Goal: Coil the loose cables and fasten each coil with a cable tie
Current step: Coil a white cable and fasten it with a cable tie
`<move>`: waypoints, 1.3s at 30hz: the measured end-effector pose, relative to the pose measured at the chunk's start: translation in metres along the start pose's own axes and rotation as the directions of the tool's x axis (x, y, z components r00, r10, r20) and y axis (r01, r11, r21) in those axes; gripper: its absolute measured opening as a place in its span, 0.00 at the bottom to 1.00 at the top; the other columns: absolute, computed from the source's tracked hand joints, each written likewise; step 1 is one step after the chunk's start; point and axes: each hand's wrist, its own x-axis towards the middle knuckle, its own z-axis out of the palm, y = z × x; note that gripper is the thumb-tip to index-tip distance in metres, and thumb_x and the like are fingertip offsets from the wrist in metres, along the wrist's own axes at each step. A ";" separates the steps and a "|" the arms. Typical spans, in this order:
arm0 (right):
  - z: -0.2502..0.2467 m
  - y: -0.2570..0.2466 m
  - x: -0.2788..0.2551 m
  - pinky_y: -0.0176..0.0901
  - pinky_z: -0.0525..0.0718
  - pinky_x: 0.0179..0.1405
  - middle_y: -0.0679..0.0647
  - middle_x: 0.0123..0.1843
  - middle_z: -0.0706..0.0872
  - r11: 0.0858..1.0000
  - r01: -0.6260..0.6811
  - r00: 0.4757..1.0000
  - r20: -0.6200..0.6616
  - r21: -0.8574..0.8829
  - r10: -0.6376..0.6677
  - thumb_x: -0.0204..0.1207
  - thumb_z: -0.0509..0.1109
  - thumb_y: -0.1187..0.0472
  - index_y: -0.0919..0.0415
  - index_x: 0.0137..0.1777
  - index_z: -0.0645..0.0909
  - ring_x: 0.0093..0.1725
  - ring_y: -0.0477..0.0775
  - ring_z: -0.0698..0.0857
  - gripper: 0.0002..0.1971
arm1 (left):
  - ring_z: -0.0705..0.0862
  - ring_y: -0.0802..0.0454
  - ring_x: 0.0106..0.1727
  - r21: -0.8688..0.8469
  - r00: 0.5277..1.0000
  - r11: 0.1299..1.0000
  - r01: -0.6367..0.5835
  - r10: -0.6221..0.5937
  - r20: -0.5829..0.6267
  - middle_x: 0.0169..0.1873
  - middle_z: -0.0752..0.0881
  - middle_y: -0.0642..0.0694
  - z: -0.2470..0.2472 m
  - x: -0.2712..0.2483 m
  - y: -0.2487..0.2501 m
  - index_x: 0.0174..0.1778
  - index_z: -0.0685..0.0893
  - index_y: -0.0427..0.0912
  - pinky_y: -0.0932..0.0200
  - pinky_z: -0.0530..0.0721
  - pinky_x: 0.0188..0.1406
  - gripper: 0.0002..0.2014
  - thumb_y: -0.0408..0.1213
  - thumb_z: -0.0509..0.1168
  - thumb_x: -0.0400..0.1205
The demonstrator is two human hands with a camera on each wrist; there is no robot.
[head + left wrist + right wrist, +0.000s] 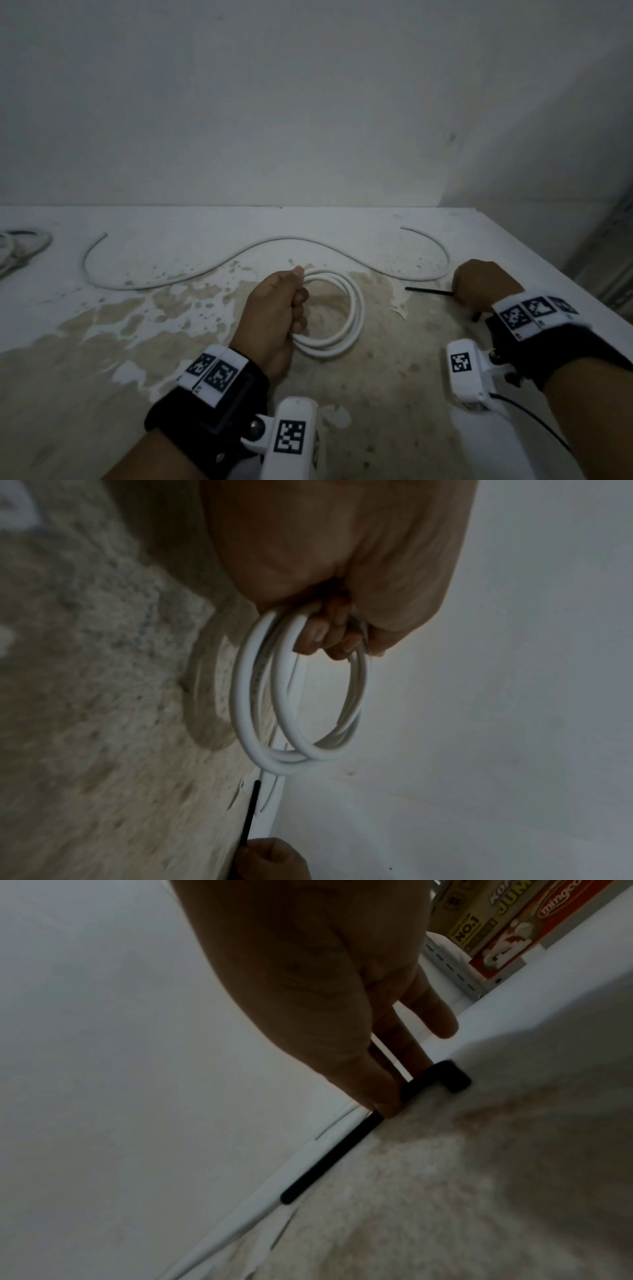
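At far left, a bundled cable (20,248) is lying on the table (102,342), with a loose cable (274,240) snaking behind. At centre, the white coil (346,318) is being gripped by the left hand (277,318), fingers curled round its turns. At right, a black cable tie (428,291) is being pinched against the tabletop by the right hand (479,284). The turns should be kept bunched while the tie is threaded through.
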 end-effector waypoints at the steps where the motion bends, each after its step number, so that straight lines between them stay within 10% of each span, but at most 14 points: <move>1: 0.001 0.000 -0.001 0.38 0.74 0.41 0.59 0.55 0.86 1.000 -0.006 1.000 0.009 0.001 0.006 0.77 0.62 0.66 0.64 0.49 0.84 0.45 0.55 0.82 0.09 | 0.61 0.57 0.21 -0.007 1.000 1.000 -0.005 0.005 -0.011 0.21 0.69 0.52 -0.001 0.001 0.001 0.30 0.68 0.43 0.63 0.61 0.19 0.17 0.37 0.60 0.86; 8: -0.049 -0.055 -0.076 0.44 0.80 0.37 0.60 0.46 0.88 0.842 0.271 0.940 -0.316 0.466 -0.127 0.80 0.64 0.63 0.63 0.46 0.82 0.41 0.59 0.86 0.06 | 0.62 0.56 0.21 -0.013 0.987 0.995 -0.094 0.092 -0.133 0.22 0.71 0.52 -0.009 0.008 0.003 0.34 0.74 0.42 0.64 0.64 0.17 0.14 0.38 0.60 0.86; 16: -0.052 -0.139 -0.140 0.36 0.74 0.17 0.55 0.23 0.85 0.523 0.191 0.935 0.008 0.831 -0.354 0.78 0.64 0.65 0.70 0.34 0.83 0.18 0.51 0.77 0.13 | 0.63 0.58 0.18 0.095 0.943 0.976 -0.194 0.212 -0.257 0.21 0.73 0.53 -0.014 0.011 0.007 0.42 0.78 0.39 0.64 0.64 0.19 0.10 0.39 0.59 0.86; 25: -0.045 -0.174 -0.123 0.35 0.73 0.15 0.57 0.28 0.85 0.039 -0.013 0.949 0.025 0.999 -0.313 0.82 0.61 0.67 0.65 0.42 0.81 0.16 0.48 0.75 0.10 | 0.68 0.55 0.22 0.104 0.960 0.977 -0.184 0.201 -0.194 0.24 0.76 0.50 -0.013 0.005 0.006 0.38 0.79 0.42 0.59 0.68 0.25 0.09 0.36 0.61 0.84; 39: -0.034 -0.185 -0.115 0.33 0.64 0.14 0.52 0.31 0.81 -0.088 -0.101 0.932 0.063 0.991 -0.356 0.83 0.60 0.65 0.60 0.44 0.82 0.19 0.44 0.69 0.10 | 0.62 0.59 0.18 -0.047 0.994 0.996 0.080 -0.077 0.072 0.22 0.70 0.52 -0.030 0.010 0.020 0.39 0.78 0.44 0.65 0.62 0.21 0.09 0.35 0.57 0.84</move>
